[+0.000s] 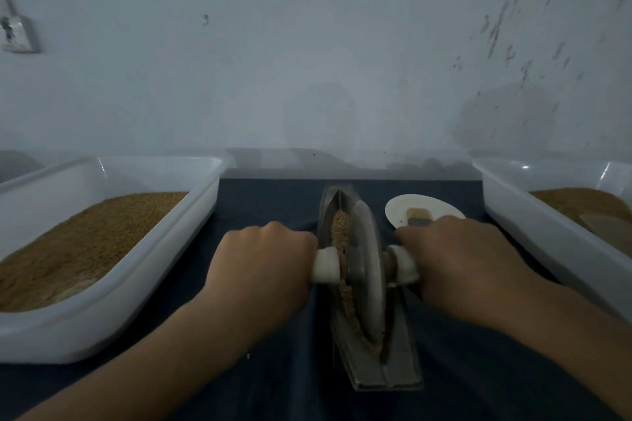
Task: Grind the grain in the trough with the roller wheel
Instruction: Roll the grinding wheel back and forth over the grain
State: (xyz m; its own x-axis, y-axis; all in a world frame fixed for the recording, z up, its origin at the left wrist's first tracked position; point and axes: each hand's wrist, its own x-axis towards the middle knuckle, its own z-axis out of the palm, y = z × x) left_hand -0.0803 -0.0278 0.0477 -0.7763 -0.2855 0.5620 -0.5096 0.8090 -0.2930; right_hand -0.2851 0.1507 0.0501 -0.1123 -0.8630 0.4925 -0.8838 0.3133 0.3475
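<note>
A narrow grey metal trough (384,374) lies lengthwise on the dark cloth in front of me. Brown grain (339,231) fills its groove. A grey roller wheel (366,263) stands upright in the groove near the trough's middle, with a white-wrapped handle sticking out on each side. My left hand (260,263) grips the left handle (325,265). My right hand (458,263) grips the right handle (403,263). Most of each handle is hidden inside the fists.
A large white tray (113,314) of brown grain sits at the left. Another white tray (547,232) with brown material sits at the right. A small white plate (400,212) holding a brush (419,216) lies behind my right hand. A wall stands close behind.
</note>
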